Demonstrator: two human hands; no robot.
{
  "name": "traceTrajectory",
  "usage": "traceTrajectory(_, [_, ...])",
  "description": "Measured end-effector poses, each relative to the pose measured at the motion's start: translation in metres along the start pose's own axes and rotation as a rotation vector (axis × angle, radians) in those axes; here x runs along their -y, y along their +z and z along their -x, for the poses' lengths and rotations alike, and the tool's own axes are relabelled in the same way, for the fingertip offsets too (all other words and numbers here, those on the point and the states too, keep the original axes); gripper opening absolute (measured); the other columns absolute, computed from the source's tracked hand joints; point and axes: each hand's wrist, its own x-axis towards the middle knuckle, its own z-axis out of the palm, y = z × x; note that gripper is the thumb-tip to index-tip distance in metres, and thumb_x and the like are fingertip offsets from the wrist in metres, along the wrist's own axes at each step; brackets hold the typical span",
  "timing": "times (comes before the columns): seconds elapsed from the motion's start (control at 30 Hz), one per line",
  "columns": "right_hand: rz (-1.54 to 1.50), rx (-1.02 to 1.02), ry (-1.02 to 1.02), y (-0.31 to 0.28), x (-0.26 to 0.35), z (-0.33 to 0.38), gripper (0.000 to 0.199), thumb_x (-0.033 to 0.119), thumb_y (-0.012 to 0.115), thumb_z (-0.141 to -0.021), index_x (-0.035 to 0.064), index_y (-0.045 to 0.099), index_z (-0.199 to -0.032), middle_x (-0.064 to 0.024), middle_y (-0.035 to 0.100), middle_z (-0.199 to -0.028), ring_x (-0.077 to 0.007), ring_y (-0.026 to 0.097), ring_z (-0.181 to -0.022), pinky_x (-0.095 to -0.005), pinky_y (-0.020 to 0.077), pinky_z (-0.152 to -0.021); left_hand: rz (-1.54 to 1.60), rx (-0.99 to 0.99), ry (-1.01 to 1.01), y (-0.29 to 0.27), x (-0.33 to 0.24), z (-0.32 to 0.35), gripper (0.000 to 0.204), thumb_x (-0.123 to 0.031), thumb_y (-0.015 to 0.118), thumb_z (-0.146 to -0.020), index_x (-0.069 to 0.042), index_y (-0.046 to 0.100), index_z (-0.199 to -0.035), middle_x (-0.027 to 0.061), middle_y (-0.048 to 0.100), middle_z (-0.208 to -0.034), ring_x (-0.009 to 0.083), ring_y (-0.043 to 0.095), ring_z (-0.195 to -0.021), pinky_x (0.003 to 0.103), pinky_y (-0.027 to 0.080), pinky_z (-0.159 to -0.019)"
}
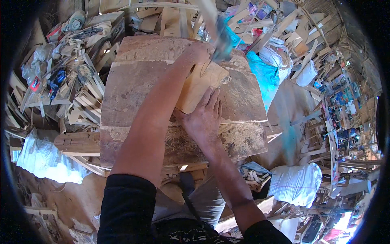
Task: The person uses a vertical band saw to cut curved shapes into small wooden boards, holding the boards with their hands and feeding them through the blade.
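A pale piece of wood [202, 86] lies on a brown worktop [132, 87] made of worn, dusty boards. My left hand [198, 53] is curled at its far left corner, with most of the fingers hidden from above. At the near end my right hand [203, 118] grips the same piece, its fingers over the right side and its thumb at the near edge. Just past the wood's far end stands a blurred, upright greyish-teal part [222, 42]. Its kind cannot be made out. The far right edge of the wood looks rough and uneven.
Sawdust [243, 136] coats the worktop's boards. To the left, offcuts lie heaped with a blue power tool [57, 81] and a plastic bottle [35, 83]. Teal sheeting [260, 73] and scrap wood crowd the far right. A stuffed white sack [294, 185] stands at near right.
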Motion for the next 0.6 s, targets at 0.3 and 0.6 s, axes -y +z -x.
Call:
traceTrajectory(0.3, [-0.001,-0.056,-0.084,-0.006,-0.012,0.0,0.13,0.075,0.077,-0.076,-0.0188,0.028,-0.152,-0.0441,0.036,-0.153,-0.0542,0.039,-0.145,-0.0581,0.0313,-0.122,-0.103,0.105,0.022,-0.009,0.004,0.004,0.045,-0.024,0.057,-0.095,-0.01,0.062,-0.137,0.0215,0.067,-0.133,0.0413,0.064,-0.122,0.051,0.05,-0.107])
traceTrajectory(0.6, [-0.053,0.055,-0.249,-0.021,-0.054,-0.01,0.133,0.079,0.076,-0.072,-0.0134,0.029,-0.155,-0.0388,0.035,-0.157,-0.05,0.035,-0.149,-0.0581,0.0265,-0.124,0.054,-0.093,-0.021,-0.017,0.011,0.023,0.037,-0.027,0.046,-0.104,-0.013,0.065,-0.132,0.0214,0.068,-0.128,0.0413,0.064,-0.12,0.054,0.05,-0.104])
